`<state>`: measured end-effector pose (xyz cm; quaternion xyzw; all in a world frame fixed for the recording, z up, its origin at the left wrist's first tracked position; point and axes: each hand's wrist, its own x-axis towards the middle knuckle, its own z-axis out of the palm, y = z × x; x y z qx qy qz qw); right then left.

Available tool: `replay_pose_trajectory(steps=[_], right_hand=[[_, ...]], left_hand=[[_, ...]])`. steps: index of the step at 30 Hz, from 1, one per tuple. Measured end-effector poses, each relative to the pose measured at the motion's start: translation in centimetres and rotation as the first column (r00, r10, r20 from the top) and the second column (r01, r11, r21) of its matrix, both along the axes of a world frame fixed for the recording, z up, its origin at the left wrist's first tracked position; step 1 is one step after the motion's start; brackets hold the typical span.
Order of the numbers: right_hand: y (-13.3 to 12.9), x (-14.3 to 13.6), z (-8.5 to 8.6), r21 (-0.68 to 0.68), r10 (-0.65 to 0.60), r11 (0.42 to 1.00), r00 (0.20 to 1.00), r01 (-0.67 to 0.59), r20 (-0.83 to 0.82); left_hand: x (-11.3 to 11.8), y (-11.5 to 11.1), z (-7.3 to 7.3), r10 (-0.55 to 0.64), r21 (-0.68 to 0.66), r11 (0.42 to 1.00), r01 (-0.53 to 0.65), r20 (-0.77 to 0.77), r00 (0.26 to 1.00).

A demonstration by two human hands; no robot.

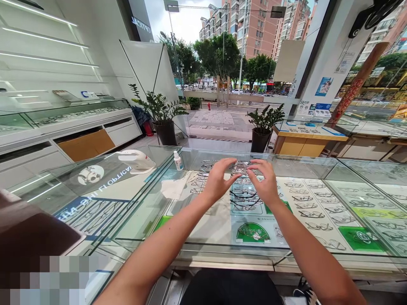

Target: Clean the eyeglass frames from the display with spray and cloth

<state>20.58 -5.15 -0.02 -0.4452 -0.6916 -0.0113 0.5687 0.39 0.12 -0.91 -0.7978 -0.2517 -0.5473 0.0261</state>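
Both arms reach out over a glass display counter. Between my hands is a pair of eyeglasses (241, 167) with a clear or thin frame. My left hand (220, 178) pinches its left side with thumb and fingers. On its other side, my right hand (264, 180) grips it the same way. Rows of eyeglass frames (244, 195) show below and behind the hands. Left of my left hand, a white cloth (174, 187) lies crumpled on the glass, and a small white spray bottle (178, 161) stands upright behind it.
A white device (136, 162) sits on the left glass counter (104, 186). More eyeglasses (307, 206) fill the case at right. Potted plants (165, 131) flank the glass entrance beyond the counter. A dark brown shape (32, 228) with a pixelated patch covers the lower left.
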Motion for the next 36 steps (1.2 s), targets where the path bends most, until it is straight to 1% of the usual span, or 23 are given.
replay_pose_trajectory(steps=[2, 5, 9, 11, 13, 15, 17, 19, 21, 23, 24, 25, 26, 27, 29, 30, 31, 33, 35, 36], right_hand=[[0.1, 0.1, -0.1, -0.014, 0.006, 1.000, 1.000, -0.006, -0.013], [0.4, 0.4, -0.1, -0.066, 0.040, 0.997, 0.999, -0.042, -0.031], [0.9, 0.8, -0.2, -0.176, 0.150, 0.971, 0.985, -0.164, -0.087], [1.2, 1.0, -0.3, -0.259, 0.237, 0.926, 0.957, -0.275, -0.170], [1.5, 1.2, -0.5, -0.352, 0.303, 0.849, 0.909, -0.394, -0.285], [1.7, 1.3, -0.7, -0.410, 0.325, 0.779, 0.865, -0.474, -0.383], [1.9, 1.2, -0.8, -0.428, 0.320, 0.749, 0.842, -0.506, -0.435], [1.9, 1.1, -0.9, -0.425, 0.305, 0.749, 0.834, -0.509, -0.460], [1.9, 1.1, -0.9, -0.414, 0.277, 0.770, 0.839, -0.486, -0.469], [2.0, 1.1, -0.9, -0.394, 0.244, 0.805, 0.853, -0.443, -0.462], [2.0, 1.1, -1.0, -0.382, 0.228, 0.824, 0.862, -0.418, -0.453], [2.0, 1.1, -1.1, -0.370, 0.212, 0.842, 0.871, -0.393, -0.443], [2.0, 1.1, -1.2, -0.359, 0.196, 0.857, 0.879, -0.369, -0.435], [2.0, 1.0, -1.3, -0.348, 0.183, 0.870, 0.884, -0.349, -0.429], [1.9, 0.7, -1.6, -0.329, 0.161, 0.890, 0.893, -0.315, -0.420], [1.9, 0.4, -1.8, -0.316, 0.155, 0.900, 0.898, -0.300, -0.412], [1.8, 0.2, -1.9, -0.302, 0.151, 0.910, 0.905, -0.284, -0.397], [1.5, -0.3, -2.1, -0.273, 0.141, 0.931, 0.928, -0.242, -0.345], [1.2, -0.7, -2.1, -0.250, 0.132, 0.946, 0.950, -0.206, -0.284], [1.1, -0.8, -2.0, -0.242, 0.132, 0.950, 0.957, -0.196, -0.260]], left_hand=[[0.0, -0.2, 0.2, -0.045, -0.033, 0.998, 0.045, -0.003, 0.999], [0.0, -0.4, 0.6, -0.138, -0.132, 0.981, 0.140, 0.023, 0.990], [-0.2, -0.5, 1.1, -0.269, -0.286, 0.913, 0.291, 0.116, 0.956], [-0.2, -0.4, 1.2, -0.317, -0.339, 0.872, 0.354, 0.161, 0.935], [-0.3, -0.3, 1.2, -0.348, -0.376, 0.838, 0.395, 0.188, 0.918], [-0.4, -0.3, 1.2, -0.365, -0.399, 0.818, 0.414, 0.197, 0.910], [-0.4, -0.3, 1.2, -0.376, -0.413, 0.808, 0.420, 0.187, 0.908], [-0.4, -0.4, 1.3, -0.370, -0.404, 0.824, 0.397, 0.146, 0.917], [-0.4, -0.8, 1.5, -0.308, -0.351, 0.881, 0.317, 0.082, 0.948], [-0.3, -1.2, 1.8, -0.151, -0.250, 0.954, 0.162, 0.064, 0.986], [-0.3, -1.4, 1.9, -0.058, -0.204, 0.976, 0.074, 0.083, 0.995], [-0.3, -1.5, 2.0, 0.015, -0.178, 0.984, 0.003, 0.102, 0.995], [-0.2, -1.7, 2.0, 0.056, -0.178, 0.983, -0.037, 0.107, 0.993], [-0.1, -1.8, 2.0, 0.062, -0.201, 0.979, -0.042, 0.093, 0.994], [0.3, -2.0, 1.6, -0.012, -0.314, 0.949, 0.022, 0.036, 0.999], [0.6, -2.0, 1.4, -0.065, -0.391, 0.918, 0.069, 0.021, 0.998], [0.8, -2.0, 1.1, -0.112, -0.473, 0.874, 0.112, 0.029, 0.993], [1.3, -2.0, 0.5, -0.166, -0.615, 0.767, 0.182, 0.084, 0.983], [1.5, -1.9, 0.1, -0.181, -0.701, 0.676, 0.228, 0.143, 0.973], [1.6, -1.8, -0.1, -0.176, -0.722, 0.648, 0.242, 0.168, 0.970]])
